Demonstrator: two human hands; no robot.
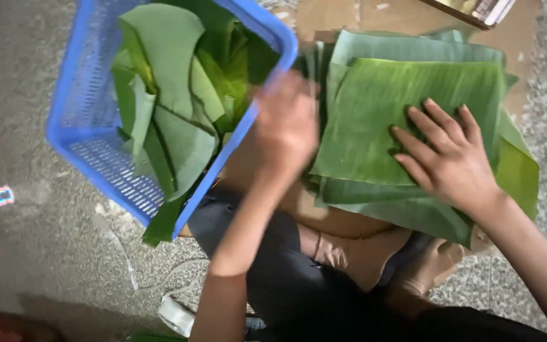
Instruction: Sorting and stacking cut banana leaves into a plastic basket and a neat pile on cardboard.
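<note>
Green banana leaves (406,120) lay in a squared stack on a sheet of brown cardboard (324,215) spread on the speckled floor (33,114). I had my right hand (451,158) pressed flat on the top leaf, near the stack's right edge, fingers spread and gripping nothing. My left hand (286,123) was blurred at the stack's left edge, just beside the rim of the blue plastic basket (80,95); I could not tell whether its fingers were curled on a leaf or loose. The basket stood tilted, with more cut leaves (172,107) heaped inside it. I judged the flat palm mattered most: pinning the pile let the edges stay aligned, and light, even pressure would spare the brittle leaf from splitting along its ribs.
</note>
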